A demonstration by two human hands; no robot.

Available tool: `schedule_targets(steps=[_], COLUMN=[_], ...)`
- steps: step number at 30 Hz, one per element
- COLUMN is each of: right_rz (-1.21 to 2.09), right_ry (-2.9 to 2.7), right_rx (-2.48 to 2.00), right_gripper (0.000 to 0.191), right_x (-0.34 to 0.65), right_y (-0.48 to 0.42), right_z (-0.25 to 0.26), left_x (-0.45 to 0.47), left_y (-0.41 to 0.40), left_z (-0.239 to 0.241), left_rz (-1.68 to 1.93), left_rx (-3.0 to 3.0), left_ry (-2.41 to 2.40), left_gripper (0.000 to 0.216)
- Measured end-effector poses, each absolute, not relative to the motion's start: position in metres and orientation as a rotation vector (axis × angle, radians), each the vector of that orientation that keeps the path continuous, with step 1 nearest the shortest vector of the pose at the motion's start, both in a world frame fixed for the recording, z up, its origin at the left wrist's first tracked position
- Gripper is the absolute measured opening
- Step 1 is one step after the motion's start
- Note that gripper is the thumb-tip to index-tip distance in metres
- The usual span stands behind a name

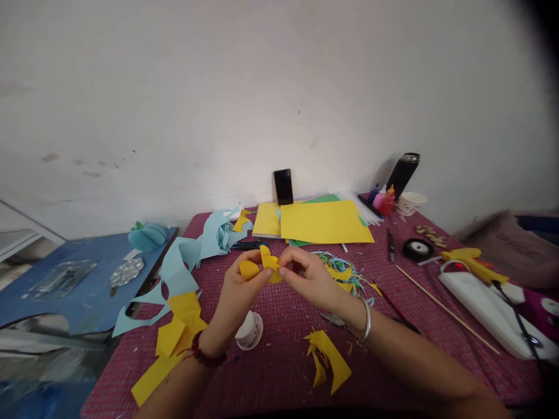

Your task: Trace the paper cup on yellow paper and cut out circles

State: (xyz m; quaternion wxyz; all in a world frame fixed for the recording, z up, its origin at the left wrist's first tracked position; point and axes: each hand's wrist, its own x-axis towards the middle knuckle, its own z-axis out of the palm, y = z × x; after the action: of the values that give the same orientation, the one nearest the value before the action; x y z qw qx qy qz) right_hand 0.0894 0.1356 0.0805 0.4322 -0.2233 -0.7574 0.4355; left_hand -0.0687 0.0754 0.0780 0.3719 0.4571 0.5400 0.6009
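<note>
Above the middle of the table, my left hand (241, 286) pinches a small piece of yellow paper (271, 265) cut into petal-like lobes. On its other side, my right hand (308, 276) grips the same paper between thumb and fingers. A rounded yellow lobe (248, 269) sticks out by my left fingers; whether it joins the rest is hidden by them. Below my left wrist a white paper cup (250, 330) stands or lies on the table, partly covered by my forearm. Yellow cut scraps (328, 358) lie below my right forearm.
Light blue paper offcuts (179, 265) and yellow pieces (177, 331) cover the left side. Yellow sheets (327, 222) and a propped phone (283, 186) are at the back. A wooden stick (445, 308), tape roll (418, 249), yellow glue gun (476, 265) and white power strip (493, 311) lie right.
</note>
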Motion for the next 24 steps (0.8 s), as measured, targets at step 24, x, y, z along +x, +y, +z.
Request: schedule_targets(steps=[24], right_rz=[1.279], right_ry=[-1.829], right_rx=[-0.607], right_gripper=[0.007], right_x=[0.086], right_y=[0.136], right_z=[0.081], left_x=[-0.073], left_y=[0.063], left_z=[0.075], left_rz=[1.114], left_rx=[1.412], left_ry=[1.496], left_gripper=[0.039])
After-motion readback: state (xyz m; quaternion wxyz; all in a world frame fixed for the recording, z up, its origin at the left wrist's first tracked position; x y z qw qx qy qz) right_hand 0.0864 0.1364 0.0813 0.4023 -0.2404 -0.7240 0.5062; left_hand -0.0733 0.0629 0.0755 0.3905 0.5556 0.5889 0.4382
